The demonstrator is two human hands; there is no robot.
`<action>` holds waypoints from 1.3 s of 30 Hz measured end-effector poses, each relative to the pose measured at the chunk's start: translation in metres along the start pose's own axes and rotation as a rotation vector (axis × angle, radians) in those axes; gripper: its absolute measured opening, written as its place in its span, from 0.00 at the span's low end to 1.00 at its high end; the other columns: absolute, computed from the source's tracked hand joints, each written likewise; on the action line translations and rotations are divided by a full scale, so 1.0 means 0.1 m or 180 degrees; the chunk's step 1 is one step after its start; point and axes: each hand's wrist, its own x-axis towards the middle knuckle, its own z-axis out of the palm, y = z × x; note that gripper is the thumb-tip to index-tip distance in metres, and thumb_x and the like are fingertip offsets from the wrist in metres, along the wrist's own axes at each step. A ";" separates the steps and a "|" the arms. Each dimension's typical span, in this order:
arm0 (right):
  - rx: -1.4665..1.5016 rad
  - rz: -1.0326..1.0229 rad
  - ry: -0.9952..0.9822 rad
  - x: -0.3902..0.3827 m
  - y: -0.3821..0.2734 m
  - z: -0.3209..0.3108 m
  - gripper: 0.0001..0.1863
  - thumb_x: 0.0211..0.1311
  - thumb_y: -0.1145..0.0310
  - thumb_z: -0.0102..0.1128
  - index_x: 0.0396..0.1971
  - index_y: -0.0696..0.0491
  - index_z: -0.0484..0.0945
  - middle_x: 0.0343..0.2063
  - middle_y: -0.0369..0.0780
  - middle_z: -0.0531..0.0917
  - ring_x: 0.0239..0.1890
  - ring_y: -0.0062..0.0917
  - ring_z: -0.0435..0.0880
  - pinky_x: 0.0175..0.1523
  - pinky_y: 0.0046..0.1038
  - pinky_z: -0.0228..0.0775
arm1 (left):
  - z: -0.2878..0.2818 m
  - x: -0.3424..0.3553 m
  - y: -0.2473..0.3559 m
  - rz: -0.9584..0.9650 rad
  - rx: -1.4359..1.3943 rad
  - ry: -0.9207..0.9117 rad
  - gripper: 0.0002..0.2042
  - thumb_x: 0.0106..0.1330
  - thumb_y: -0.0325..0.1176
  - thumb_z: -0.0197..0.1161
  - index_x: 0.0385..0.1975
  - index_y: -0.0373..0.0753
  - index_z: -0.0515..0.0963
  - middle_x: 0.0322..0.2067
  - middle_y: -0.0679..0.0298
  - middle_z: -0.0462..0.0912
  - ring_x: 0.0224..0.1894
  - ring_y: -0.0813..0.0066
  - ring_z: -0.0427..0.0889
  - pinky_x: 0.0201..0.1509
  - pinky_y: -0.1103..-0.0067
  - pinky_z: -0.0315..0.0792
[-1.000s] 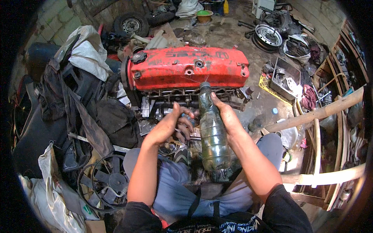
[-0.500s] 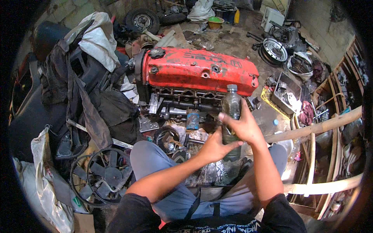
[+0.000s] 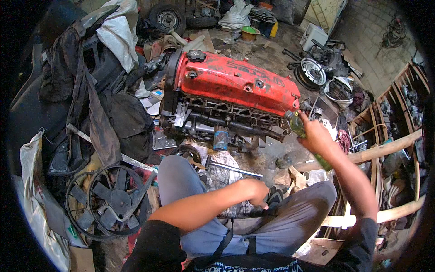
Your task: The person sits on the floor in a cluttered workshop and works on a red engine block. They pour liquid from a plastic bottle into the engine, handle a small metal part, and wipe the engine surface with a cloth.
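My right hand point(image 3: 316, 138) grips a green-tinted clear plastic bottle point(image 3: 295, 121), tilted with its neck by the lower right end of a red valve cover point(image 3: 235, 84). That cover tops a dirty engine block point(image 3: 199, 115) with a blue cylindrical part point(image 3: 220, 140) low on the near side. My left hand point(image 3: 257, 196) is low between my knees, fingers curled; whatever they hold, if anything, is hidden. A long metal bar point(image 3: 231, 168) lies just beyond that hand.
Dark fabric and panels point(image 3: 68, 90) crowd the left, above a fan point(image 3: 118, 199). Bamboo poles and wooden slats point(image 3: 371, 152) line the right. Wheel rims point(image 3: 312, 72), a tire point(image 3: 165, 20), sacks point(image 3: 233, 16) and a green-topped bowl point(image 3: 249, 31) sit farther back.
The bottle has moved right and tipped over toward the engine's end. My left hand has left the bottle and dropped toward my lap. The view has shifted slightly.
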 end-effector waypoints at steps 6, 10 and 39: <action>-0.1444 -0.0636 -0.0066 0.17 -0.08 -0.62 0.22 0.54 0.75 0.63 0.52 0.57 0.77 0.32 0.48 0.88 0.36 0.44 0.90 0.39 0.43 0.83 | -0.10 0.08 -0.05 -0.0139 0.0252 0.0061 0.35 0.68 0.63 0.60 0.53 0.31 0.81 0.50 0.45 0.85 0.54 0.44 0.84 0.57 0.58 0.78; -0.1462 -0.1172 0.0435 0.12 -0.71 -1.04 0.14 0.56 0.74 0.63 0.44 0.55 0.83 0.32 0.46 0.89 0.36 0.41 0.91 0.38 0.40 0.84 | 0.05 0.15 -0.21 -0.0211 0.0154 0.0234 0.36 0.68 0.64 0.60 0.53 0.30 0.81 0.50 0.44 0.85 0.54 0.44 0.84 0.57 0.58 0.78; 0.0376 -0.0780 0.1029 0.52 -0.59 -0.85 0.45 0.48 0.66 0.77 0.68 0.51 0.65 0.38 0.53 0.86 0.40 0.50 0.88 0.43 0.45 0.80 | -0.63 -0.34 -0.32 -0.0462 -0.1569 0.3548 0.27 0.70 0.56 0.62 0.52 0.35 0.79 0.42 0.44 0.87 0.47 0.42 0.86 0.51 0.56 0.80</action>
